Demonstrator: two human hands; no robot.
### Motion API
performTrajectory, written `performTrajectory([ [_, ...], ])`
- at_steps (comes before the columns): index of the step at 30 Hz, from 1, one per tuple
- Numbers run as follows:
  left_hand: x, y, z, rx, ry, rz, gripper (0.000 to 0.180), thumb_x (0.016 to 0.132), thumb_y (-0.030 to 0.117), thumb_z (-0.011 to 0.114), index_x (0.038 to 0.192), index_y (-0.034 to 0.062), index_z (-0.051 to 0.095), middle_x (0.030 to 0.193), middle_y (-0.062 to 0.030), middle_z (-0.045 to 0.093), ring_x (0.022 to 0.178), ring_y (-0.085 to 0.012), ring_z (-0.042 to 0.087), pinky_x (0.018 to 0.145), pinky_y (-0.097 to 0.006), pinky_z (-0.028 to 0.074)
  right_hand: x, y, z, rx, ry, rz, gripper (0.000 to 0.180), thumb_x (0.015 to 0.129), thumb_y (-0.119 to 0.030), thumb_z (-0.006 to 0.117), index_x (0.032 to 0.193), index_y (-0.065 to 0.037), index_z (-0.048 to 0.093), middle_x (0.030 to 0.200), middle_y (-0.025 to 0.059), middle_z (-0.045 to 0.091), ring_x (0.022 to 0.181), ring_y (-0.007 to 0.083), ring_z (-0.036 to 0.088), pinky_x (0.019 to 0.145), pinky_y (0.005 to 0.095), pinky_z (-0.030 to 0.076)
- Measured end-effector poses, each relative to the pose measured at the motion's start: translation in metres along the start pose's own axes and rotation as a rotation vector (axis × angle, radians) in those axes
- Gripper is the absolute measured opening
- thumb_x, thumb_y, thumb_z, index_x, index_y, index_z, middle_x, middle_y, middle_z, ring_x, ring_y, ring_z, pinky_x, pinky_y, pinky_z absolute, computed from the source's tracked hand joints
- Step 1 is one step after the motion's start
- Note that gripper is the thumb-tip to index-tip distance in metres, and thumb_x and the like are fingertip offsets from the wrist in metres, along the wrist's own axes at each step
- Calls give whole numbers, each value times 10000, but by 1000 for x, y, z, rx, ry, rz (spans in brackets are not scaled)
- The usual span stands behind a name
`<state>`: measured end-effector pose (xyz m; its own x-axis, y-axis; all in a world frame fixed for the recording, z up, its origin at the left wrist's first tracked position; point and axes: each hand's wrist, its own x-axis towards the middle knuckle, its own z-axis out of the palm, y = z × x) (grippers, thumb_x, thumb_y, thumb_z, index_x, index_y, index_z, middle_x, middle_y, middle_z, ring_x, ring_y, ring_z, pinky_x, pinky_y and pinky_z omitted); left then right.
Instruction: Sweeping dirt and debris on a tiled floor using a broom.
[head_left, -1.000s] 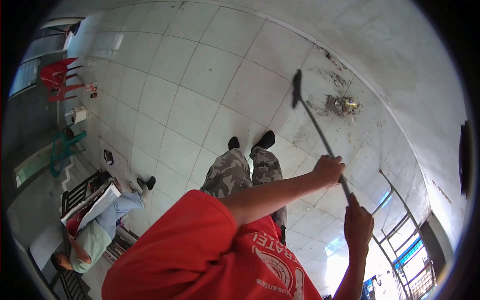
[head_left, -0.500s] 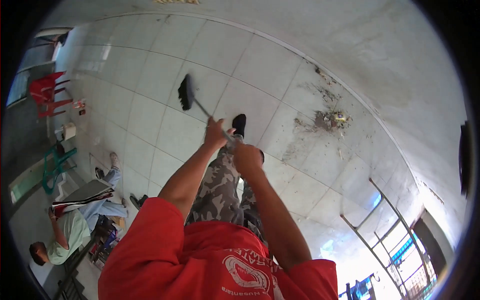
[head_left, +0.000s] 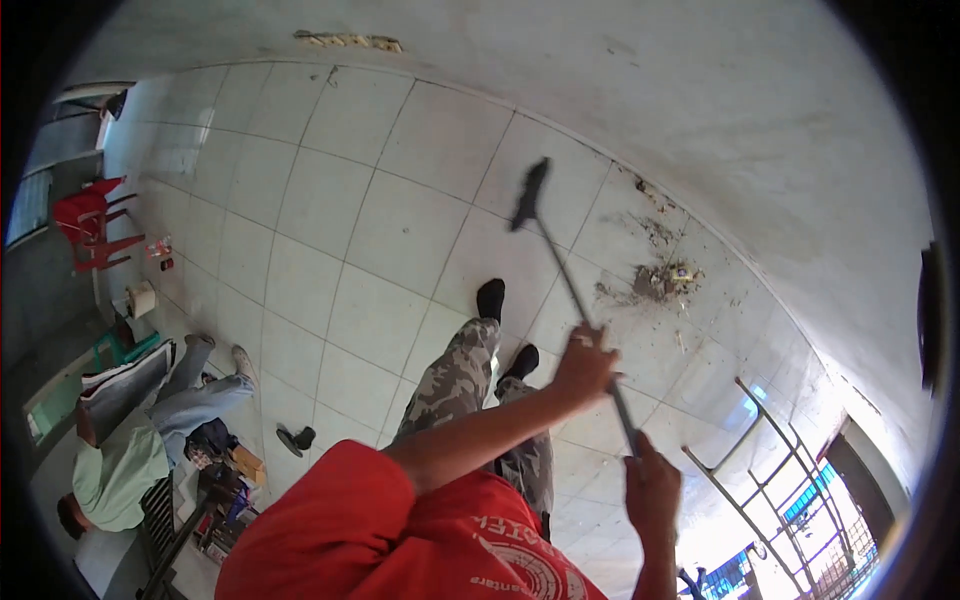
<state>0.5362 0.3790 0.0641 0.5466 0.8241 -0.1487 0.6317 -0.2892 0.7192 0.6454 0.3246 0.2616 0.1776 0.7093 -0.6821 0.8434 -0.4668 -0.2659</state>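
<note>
A broom with a grey handle and a dark bristle head slants across the tiled floor in front of me. Its head is over the tiles near the wall, left of a heap of dirt and litter. Partway along the handle, my left hand is closed round it, with the forearm reaching across my body. Nearer the top end, my right hand grips the handle too. Loose debris is scattered between the heap and the wall.
A metal frame stands at the right. On the left a person sits beside cluttered items. Sandals lie on the floor. Farther left are red chairs and a green stool.
The broom has swung from left to right, toward the dirt heap. Both my hands moved right with it and are now farther apart on the handle. The seated person has shifted.
</note>
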Motion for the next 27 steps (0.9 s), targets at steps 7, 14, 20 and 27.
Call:
performTrajectory([
  [7,13,-256,-42,372,158,-304,193,723,125,609,889,36,563,1203,-297,428,1141,-472,363,942,-514,333,205,-85,169,371,-11,-296,315,822,-213,537,1104,-76,560,756,214,592,725,370,585,643,433,458],
  [14,120,-266,6,152,-10,-128,595,595,-25,616,1161,120,509,1297,-260,358,1235,-504,221,1018,-523,258,257,-51,154,1222,-191,330,336,869,-250,532,1151,-70,561,592,-6,477,422,51,366,361,210,293],
  [20,144,-150,76,177,-195,78,493,608,99,662,1090,164,584,1296,-229,385,1241,-548,147,1032,-550,204,179,19,86,1378,-54,498,383,902,-257,467,1213,-33,475,626,-5,457,397,18,307,328,169,252],
  [27,103,-12,95,156,-349,344,81,658,164,566,710,104,581,826,-71,551,1080,-349,479,916,-579,297,47,50,53,425,204,275,348,864,-65,441,1198,17,493,589,27,478,460,100,376,418,256,340],
])
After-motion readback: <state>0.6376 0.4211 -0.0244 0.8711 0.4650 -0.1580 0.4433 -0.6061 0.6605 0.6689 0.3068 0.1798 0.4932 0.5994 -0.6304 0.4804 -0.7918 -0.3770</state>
